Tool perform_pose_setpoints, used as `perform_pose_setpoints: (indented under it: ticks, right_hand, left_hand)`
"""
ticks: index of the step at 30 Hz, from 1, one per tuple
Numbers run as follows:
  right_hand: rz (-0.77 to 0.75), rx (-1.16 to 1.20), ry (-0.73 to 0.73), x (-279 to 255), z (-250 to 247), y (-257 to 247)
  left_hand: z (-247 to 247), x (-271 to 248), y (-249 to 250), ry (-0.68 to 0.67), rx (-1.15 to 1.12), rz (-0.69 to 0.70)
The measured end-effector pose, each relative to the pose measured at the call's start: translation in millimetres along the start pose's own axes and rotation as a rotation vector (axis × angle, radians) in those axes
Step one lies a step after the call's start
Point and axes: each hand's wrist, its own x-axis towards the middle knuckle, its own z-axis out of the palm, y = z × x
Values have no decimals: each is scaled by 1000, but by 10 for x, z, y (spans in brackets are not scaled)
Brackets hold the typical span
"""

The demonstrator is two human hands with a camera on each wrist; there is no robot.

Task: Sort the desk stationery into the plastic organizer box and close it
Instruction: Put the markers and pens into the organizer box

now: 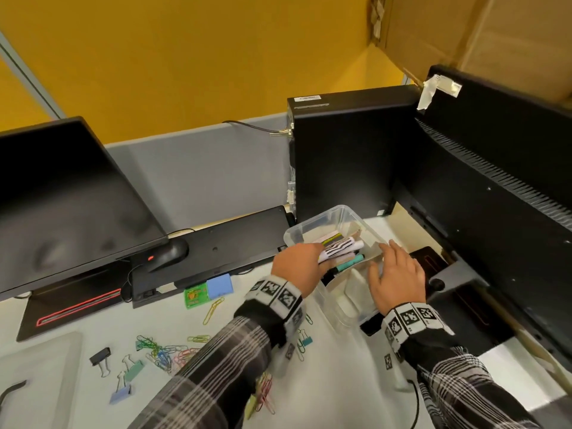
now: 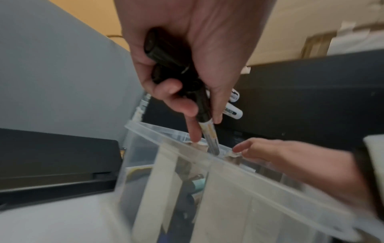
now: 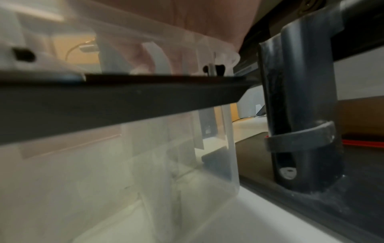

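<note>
Clear smooth plastic organizer box (image 1: 312, 226), matt black monitor (image 1: 71, 193)

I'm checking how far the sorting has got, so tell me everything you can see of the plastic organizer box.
The plastic organizer box is clear, rectangular and lidless, split by pale dividers. It stands on the desk before the black computer tower. Markers already lie inside; the left hand lowers a bundle of markers into it, and the right hand rests open on its right rim.

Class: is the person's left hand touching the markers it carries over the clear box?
Touching. The left wrist view shows the left hand with fingers curled round the markers.
</note>
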Motion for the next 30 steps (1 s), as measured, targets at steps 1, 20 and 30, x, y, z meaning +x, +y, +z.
perform_pose_setpoints:
  ticks: [1,20,30]
  right_hand:
    - [3,-4,-3,-6,-3,-5]
    - [36,21,10,-20,-19,-14]
    - [28,-19,-12,-1,-17,-20]
  left_hand:
    - [20,82,59,-18,5,-9]
    - [190,209,263,-138,79,-3]
    - [358,572,321,-319,82,38]
